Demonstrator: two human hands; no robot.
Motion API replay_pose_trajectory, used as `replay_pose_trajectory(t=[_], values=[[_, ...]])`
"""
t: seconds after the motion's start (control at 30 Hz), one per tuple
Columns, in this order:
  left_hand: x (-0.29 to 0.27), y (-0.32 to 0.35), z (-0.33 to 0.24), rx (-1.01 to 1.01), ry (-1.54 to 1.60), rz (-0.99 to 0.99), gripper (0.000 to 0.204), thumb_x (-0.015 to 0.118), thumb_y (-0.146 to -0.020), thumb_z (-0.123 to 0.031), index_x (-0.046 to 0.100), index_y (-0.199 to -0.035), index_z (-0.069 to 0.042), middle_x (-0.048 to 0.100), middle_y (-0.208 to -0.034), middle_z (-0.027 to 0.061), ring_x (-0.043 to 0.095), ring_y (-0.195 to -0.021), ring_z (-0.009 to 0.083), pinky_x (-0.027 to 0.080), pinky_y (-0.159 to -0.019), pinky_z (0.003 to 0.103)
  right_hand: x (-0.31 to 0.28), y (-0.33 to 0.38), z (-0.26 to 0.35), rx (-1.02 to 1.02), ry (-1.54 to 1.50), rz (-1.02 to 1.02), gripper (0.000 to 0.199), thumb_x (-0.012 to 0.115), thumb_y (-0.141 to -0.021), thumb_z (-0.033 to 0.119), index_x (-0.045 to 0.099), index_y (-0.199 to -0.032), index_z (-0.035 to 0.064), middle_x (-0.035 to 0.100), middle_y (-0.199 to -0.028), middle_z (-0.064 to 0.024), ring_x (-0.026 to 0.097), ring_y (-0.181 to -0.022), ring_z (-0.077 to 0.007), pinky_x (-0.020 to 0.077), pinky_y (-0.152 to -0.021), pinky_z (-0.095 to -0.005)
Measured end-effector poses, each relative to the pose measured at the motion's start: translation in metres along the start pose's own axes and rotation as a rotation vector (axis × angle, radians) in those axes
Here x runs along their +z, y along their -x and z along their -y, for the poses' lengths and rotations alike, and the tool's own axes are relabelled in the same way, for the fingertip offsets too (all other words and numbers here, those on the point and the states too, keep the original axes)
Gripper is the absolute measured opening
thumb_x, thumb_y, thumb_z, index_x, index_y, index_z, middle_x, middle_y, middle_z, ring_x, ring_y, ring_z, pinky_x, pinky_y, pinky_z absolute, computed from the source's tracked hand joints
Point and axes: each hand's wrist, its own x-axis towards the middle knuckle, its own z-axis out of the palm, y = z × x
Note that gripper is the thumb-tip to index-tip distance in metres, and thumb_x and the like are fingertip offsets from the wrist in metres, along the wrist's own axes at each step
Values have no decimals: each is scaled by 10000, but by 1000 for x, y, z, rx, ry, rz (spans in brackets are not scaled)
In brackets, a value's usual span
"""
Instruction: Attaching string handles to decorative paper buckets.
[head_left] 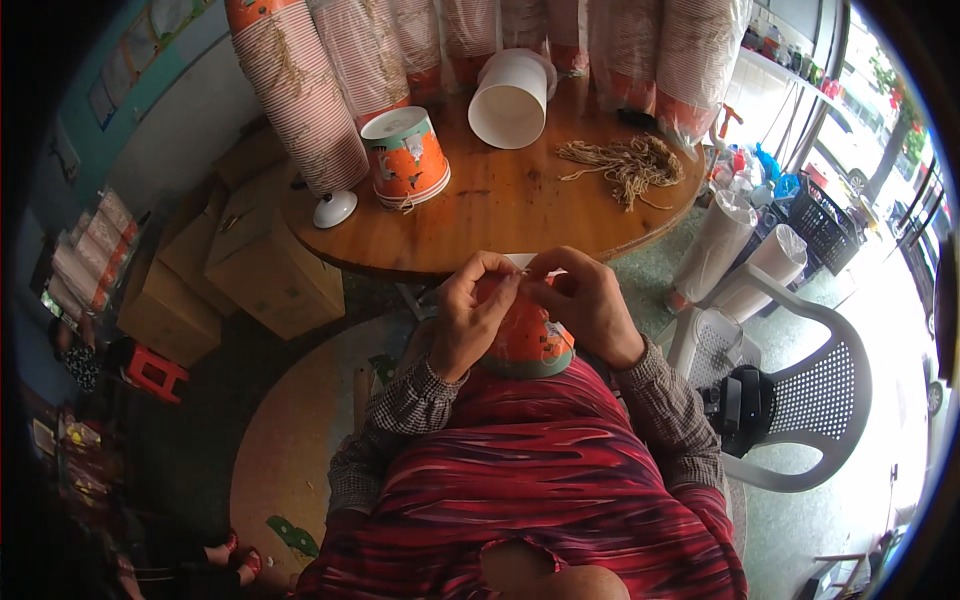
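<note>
An orange paper bucket (pixel 530 340) with a green rim rests on my lap against the table's near edge, its rim toward me. My left hand (pixel 472 312) and my right hand (pixel 590 308) meet over its far end, fingertips pinched together. Whatever small thing lies between the fingertips is too small to make out. On the table, another orange bucket (pixel 410 160) stands to the left, with a bit of twine at its foot. A white bucket (pixel 508 112) lies on its side, mouth toward me. To the right lies a loose tangle of twine (pixel 630 168).
Tall stacks of nested buckets (pixel 300 90), several in clear plastic, line the back of the wooden table (pixel 520 215). A white lid (pixel 335 208) sits at its left edge. Cardboard boxes (pixel 275 255) stand left, a grey plastic chair (pixel 840 385) with a black bag (pixel 745 410) right.
</note>
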Motion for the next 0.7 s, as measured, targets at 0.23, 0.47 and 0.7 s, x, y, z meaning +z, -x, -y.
replay_pose_trajectory(t=[0.23, 0.47, 0.7], values=[[1, 2, 4, -15, 27, -11, 68, 599, -900, -62, 582, -929, -3, 604, -848, 15, 567, -805, 66, 465, -736, 220, -4, -2, -10, 125, -228, 46, 104, 620, -865, 60, 601, -914, -30, 618, -742, -49, 594, -602, -96, 490, -582, -232], [1, 3, 5, -21, 3, -7, 69, 603, -898, -67, 591, -930, -6, 612, -857, 19, 575, -809, 74, 469, -739, 228, -3, -3, 2, 136, -236, 76, 123, 626, -868, 79, 613, -926, -29, 625, -734, -41, 566, -627, -72, 475, -569, -243], [1, 2, 0, -60, 31, -3, 106, 606, -916, -95, 604, -954, 4, 629, -883, 21, 581, -830, 67, 473, -752, 216, 4, 0, -5, 56, -165, -4, 105, 637, -863, 74, 610, -886, -24, 619, -716, -49, 561, -647, -71, 473, -588, -239]])
